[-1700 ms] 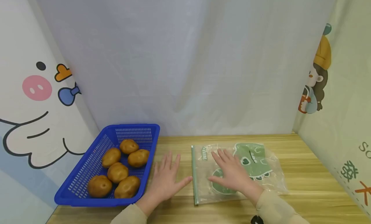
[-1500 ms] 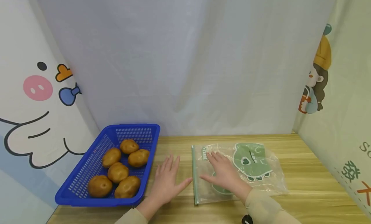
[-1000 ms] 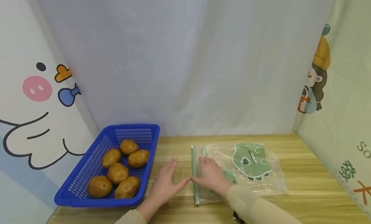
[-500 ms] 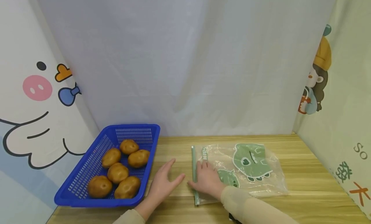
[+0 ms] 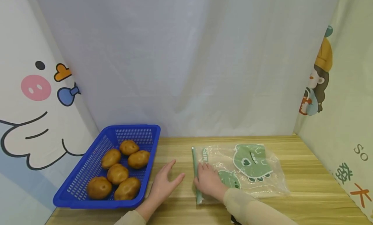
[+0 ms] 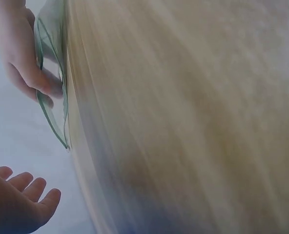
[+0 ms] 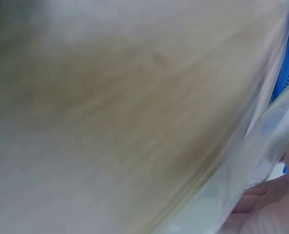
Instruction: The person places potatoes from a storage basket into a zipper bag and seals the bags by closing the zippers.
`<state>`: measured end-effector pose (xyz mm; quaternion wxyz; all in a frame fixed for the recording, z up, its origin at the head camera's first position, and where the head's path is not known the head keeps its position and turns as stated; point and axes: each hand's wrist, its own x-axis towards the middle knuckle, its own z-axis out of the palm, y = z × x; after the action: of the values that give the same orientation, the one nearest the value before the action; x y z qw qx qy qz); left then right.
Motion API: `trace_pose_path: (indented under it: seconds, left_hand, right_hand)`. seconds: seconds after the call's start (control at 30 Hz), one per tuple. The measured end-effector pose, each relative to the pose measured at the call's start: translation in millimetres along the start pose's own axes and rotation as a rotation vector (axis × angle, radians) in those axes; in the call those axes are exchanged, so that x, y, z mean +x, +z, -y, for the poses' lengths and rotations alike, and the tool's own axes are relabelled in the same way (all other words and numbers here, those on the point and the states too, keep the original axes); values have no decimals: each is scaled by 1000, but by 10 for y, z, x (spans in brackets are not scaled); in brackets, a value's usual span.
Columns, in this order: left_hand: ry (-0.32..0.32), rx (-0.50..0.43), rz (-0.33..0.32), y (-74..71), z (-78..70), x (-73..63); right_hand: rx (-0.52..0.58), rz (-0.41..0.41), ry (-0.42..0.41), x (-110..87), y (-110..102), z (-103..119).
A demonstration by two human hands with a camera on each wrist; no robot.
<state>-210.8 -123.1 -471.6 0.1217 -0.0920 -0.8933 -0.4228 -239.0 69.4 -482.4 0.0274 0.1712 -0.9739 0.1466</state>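
Note:
A clear zip bag [image 5: 253, 162] with green dinosaur prints lies flat on the wooden table, its green zip edge facing left. My right hand [image 5: 209, 179] is at that edge, fingers curled, pinching the upper layer. The left wrist view shows the bag's mouth [image 6: 46, 114] gaping, with the fingertips at its lip. My left hand [image 5: 161, 184] hovers left of the bag, fingers loosely extended, thumb apart, holding nothing. In the left wrist view the left hand [image 6: 17, 204] is seen below the bag, not touching it.
A blue plastic basket [image 5: 96, 204] stands left of the left hand, with several potatoes [image 5: 127, 188] in it. A white cloth [image 5: 186, 63] hangs behind the wooden table [image 5: 309, 176]. Printed cartoon panels flank both sides.
My right hand has moved left across the bag to its zip edge, and its fingers have curled there. The left hand's fingers have drawn together slightly; basket and potatoes are unchanged.

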Motion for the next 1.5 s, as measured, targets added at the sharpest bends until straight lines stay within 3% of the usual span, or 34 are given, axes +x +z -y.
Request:
trace_pose_path:
  seconds: [0.4, 0.67, 0.87, 1.0, 1.33, 1.5]
  left_hand:
    - [-11, -91, -16, 81, 19, 38]
    - [-57, -214, -3, 149, -25, 96]
    - [-53, -325, -5, 183, -80, 135]
    - [-51, -414, -3, 235, -119, 170]
    - [-210, -882, 116, 405, -309, 228]
    - [-255, -1010, 140, 514, -351, 251]
  right_hand:
    - [175, -7, 61, -2, -64, -133]
    - [147, -223, -15, -97, -241, -219]
    - [146, -323, -54, -198, -400, -269]
    - [81, -450, -122, -249, -457, -291]
    - [-39, -696, -264, -292, -493, -276]
    - [-52, -737, -283, -303, -502, -252]
